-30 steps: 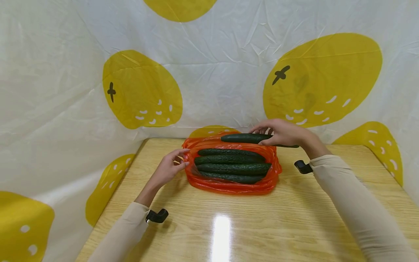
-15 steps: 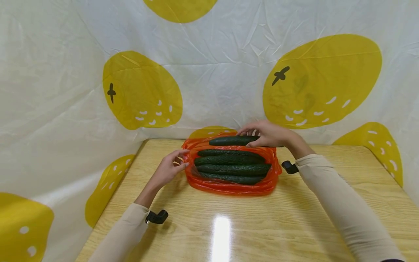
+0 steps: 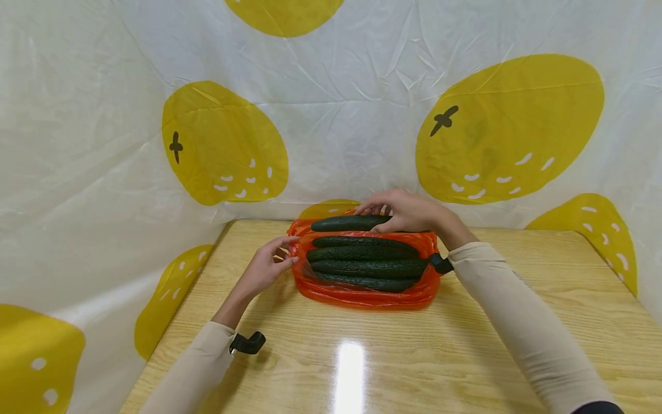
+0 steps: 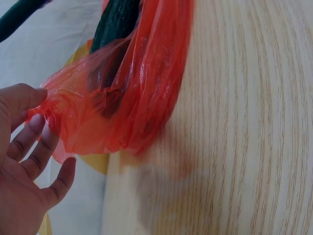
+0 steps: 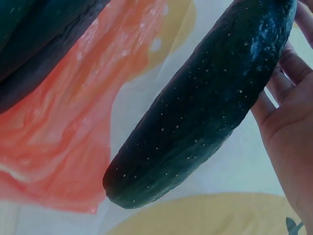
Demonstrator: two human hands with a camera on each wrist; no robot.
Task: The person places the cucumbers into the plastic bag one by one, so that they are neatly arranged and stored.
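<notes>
My right hand [image 3: 408,211] grips a dark green cucumber [image 3: 343,223] over the back part of an open red plastic bag [image 3: 367,302]. In the right wrist view, this cucumber [image 5: 195,107] slants across the picture, its rounded end jutting past the hand. Several more cucumbers [image 3: 369,267] lie side by side within the bag. At the bag's left end, my left hand [image 3: 266,263] pinches the crumpled edge. Seen from the left wrist, thumb and fingers [image 4: 36,159] meet at the thin red plastic [image 4: 78,125], the little finger apart from it.
The bag rests on a wooden table [image 3: 289,356] towards its back edge. A white sheet [image 3: 341,138] printed with yellow fruit hangs behind the table and at its left. A black wrist camera [image 3: 441,263] overlaps the bag's right end in the head view.
My right hand has moved left with the cucumber, bringing it from the bag's right side to above the back of the bag. The left hand and the bag have stayed put.
</notes>
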